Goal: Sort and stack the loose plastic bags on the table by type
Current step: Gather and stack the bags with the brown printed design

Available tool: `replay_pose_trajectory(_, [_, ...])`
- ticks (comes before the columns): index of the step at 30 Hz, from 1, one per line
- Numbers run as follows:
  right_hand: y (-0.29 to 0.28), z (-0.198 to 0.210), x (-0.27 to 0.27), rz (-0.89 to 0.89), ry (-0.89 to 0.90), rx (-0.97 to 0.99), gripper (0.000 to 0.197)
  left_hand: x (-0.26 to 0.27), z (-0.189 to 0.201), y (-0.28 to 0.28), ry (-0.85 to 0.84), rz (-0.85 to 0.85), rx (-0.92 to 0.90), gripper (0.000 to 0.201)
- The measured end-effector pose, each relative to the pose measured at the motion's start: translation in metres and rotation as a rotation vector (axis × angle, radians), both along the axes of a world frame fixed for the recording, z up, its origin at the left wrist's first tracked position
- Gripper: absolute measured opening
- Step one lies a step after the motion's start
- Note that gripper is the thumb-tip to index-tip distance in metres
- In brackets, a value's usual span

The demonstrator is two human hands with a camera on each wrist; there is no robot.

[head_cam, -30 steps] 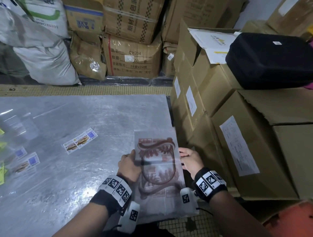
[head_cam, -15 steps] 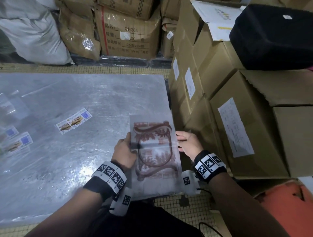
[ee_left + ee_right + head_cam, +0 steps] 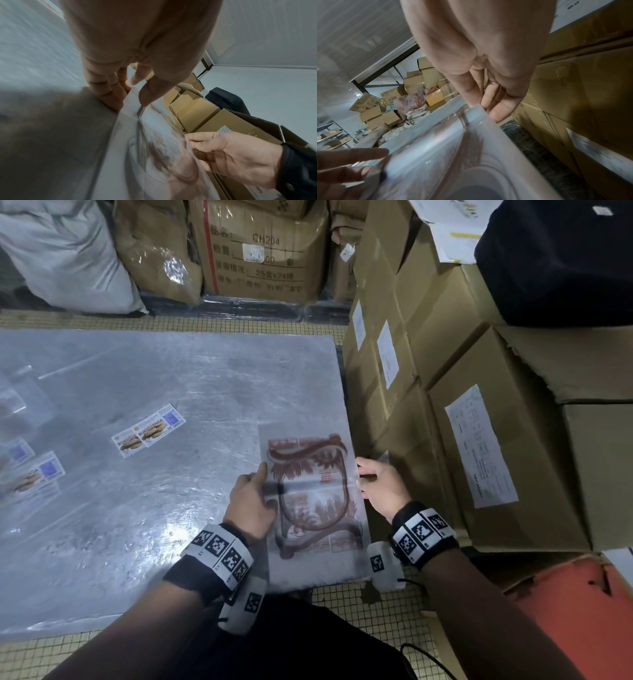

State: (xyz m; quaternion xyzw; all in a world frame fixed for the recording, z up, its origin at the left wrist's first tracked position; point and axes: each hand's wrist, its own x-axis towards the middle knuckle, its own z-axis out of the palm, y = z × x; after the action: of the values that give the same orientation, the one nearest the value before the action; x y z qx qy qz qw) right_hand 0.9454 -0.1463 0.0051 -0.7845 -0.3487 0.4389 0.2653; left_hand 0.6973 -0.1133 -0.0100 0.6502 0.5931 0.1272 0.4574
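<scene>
A clear plastic bag with a brown print lies along the near right corner of the grey table. My left hand pinches its left edge, thumb on top and fingers against the table beside it. The right hand pinches the right edge, thumb over and fingers under. In the wrist views the bag looks flat and glossy. Other clear bags with peanut labels lie loose to the left.
Stacked cardboard boxes stand tight against the table's right edge, with a black case on top. More boxes and white sacks line the far side. An orange object sits at the near right on the tiled floor.
Both hands have brought the brown-printed bag down and forward, flatter over the table's near right corner. My head has tilted lower.
</scene>
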Motion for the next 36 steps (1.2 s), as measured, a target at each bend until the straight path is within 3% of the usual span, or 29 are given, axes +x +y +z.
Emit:
replay_pose_trajectory(6, [-0.002,-0.002,-0.001,-0.026,-0.007,0.018,0.047,0.003,0.015,-0.004,0.012,0.034,-0.008,0.072])
replay_pose_trajectory(19, [0.008,-0.009,0.001,-0.027,-0.077,0.052,0.043,0.004,0.012,0.01,-0.001,0.044,0.081,0.069])
replay_pose_trajectory(36, [0.017,-0.009,-0.002,-0.014,-0.161,0.08,0.04,0.01,0.018,0.029,0.029,0.03,0.069,0.068])
